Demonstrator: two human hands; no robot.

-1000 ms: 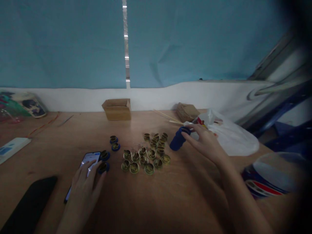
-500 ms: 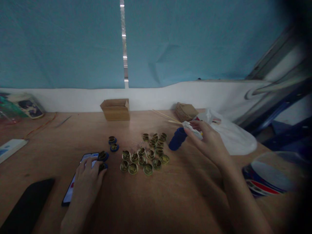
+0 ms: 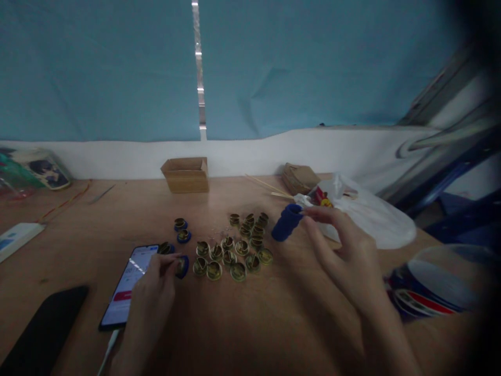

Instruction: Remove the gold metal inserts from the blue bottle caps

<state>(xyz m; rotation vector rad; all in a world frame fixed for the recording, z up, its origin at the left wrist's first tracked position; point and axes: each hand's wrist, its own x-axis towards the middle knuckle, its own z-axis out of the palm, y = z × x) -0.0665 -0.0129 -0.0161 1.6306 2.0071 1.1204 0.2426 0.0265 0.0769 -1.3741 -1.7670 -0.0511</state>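
Note:
My left hand (image 3: 156, 282) pinches a round blue cap with a brass-coloured metal insert (image 3: 181, 267), tilted on its side beside the phone (image 3: 131, 282). Another such blue piece (image 3: 166, 248) lies just beyond those fingers, and two more (image 3: 183, 236) lie farther back. At the centre are several round brass-coloured pieces with pale rims (image 3: 214, 270). To their right leans a stack of nested blue caps (image 3: 285, 224). My right hand (image 3: 342, 240) has thumb and forefinger closed at the top rim of that stack; its other fingers are curled.
A small open cardboard box (image 3: 187, 177) and a brown packet (image 3: 299, 178) stand along the wall. Thin sticks (image 3: 266, 184) lie near a white plastic bag (image 3: 364, 219). A clear-topped tub (image 3: 430, 287) is at right; a black slab (image 3: 47, 329) and power strip (image 3: 19, 237) are at left.
My left hand has lifted a blue cap and moved right with it, uncovering more of the phone. My right hand has come down from the white bag to the blue stack's rim.

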